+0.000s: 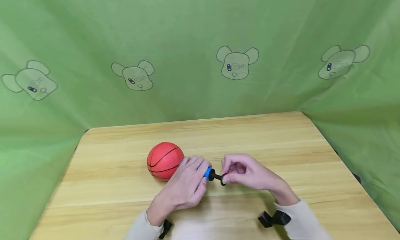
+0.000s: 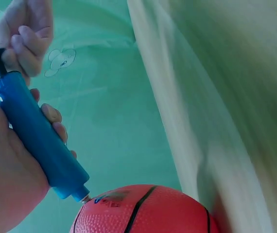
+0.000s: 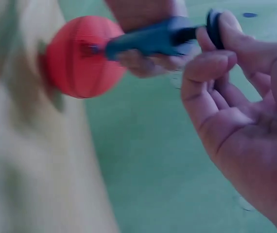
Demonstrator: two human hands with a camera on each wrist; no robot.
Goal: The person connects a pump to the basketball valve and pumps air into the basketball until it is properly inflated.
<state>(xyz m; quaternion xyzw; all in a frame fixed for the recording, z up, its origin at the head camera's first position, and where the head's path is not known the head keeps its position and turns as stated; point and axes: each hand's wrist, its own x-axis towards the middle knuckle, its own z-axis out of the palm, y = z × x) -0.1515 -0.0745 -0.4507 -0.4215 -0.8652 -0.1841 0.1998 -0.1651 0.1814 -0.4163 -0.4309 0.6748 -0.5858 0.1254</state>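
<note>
A red toy basketball (image 1: 165, 160) with black lines rests on the table, left of centre. My left hand (image 1: 187, 184) grips the blue barrel of a small hand pump (image 2: 41, 133). In the left wrist view the pump's metal tip meets the ball's surface near some small printing. At the pump's other end, the thumb and fingers of my right hand (image 1: 247, 172) pinch the black disc-shaped handle (image 3: 215, 29). A short length of black rod shows between handle and barrel. My left hand hides most of the barrel in the head view.
The wooden table (image 1: 265, 139) stands against a green cloth backdrop (image 1: 187, 32) printed with mouse-like heads. Cloth also hangs along the table's left and right sides. A black wrist device (image 1: 275, 218) sits at my right sleeve.
</note>
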